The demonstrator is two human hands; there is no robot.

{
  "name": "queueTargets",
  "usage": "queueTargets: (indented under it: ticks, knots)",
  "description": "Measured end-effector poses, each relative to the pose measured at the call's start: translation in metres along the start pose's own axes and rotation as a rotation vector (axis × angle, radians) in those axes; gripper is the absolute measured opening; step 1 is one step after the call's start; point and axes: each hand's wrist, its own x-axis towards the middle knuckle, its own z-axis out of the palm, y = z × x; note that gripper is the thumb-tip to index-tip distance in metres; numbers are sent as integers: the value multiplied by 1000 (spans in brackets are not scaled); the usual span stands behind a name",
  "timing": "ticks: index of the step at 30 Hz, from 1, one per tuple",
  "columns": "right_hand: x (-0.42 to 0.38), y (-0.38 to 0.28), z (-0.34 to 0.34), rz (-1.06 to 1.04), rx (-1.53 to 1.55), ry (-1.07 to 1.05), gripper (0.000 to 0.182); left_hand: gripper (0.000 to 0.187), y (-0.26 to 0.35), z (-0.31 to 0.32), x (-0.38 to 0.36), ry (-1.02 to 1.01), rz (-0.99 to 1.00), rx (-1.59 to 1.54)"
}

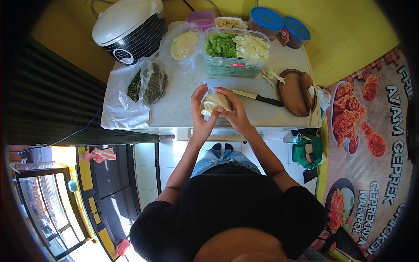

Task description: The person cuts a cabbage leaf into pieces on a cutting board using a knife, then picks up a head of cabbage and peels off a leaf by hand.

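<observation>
A pale piece of cabbage is held between both hands above the near edge of the white counter. My left hand cups its left side, thumb up over the top. My right hand grips its right side with fingers curled over it. A black-handled knife lies on the counter just right of my hands. Behind them stands a clear container filled with green leaves and shredded cabbage.
A rice cooker stands at the back left. A bagged cabbage half and a bag of dark greens lie on the left. A wooden mortar sits at right; lidded tubs stand at the back.
</observation>
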Motion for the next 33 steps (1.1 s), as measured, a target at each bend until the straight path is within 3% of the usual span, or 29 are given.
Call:
queueTargets:
  ticks: [1,4,7,8,10,17,21,23,25,26,28,29,31,33]
  knots:
    - [1,-2,-4,-24,-80,-67,48,69,-2,-1,0,-14,3,-12]
    - [4,-12,-20,-43,-222,-244,47,71,-2,-6,0,-41,3,-39]
    - [0,-21,-22,-19,-271,-256,44,72,-1,-8,2,-69,10,-56]
    - [-1,-21,-22,-19,-270,-255,44,72,-1,-8,3,-83,21,-58]
    - [-3,-21,-21,268,-91,-141,42,73,-3,-5,8,-63,3,-50]
    - [8,0,-28,338,-55,-14,45,70,-8,7,16,86,-122,-187]
    - [9,-4,-33,370,-116,-53,45,67,-4,8,1,-5,-77,-56]
    - [7,-11,-29,383,-93,-65,45,62,0,6,-1,26,-228,-148]
    - [4,-12,-20,155,21,11,45,60,-1,5,2,53,-220,-125]
    - [2,-15,-19,157,23,9,45,58,-1,5,4,78,-209,-106]
    - [1,-21,-21,-151,-314,126,42,58,2,6,4,92,-222,-106]
    - [-1,-15,-25,-153,-314,125,42,57,3,6,5,107,-235,-109]
    - [-5,-6,-31,-390,-452,-11,40,56,5,9,5,111,-217,-102]
    - [-7,-1,-29,-307,-415,-26,38,56,5,10,4,110,-206,-95]
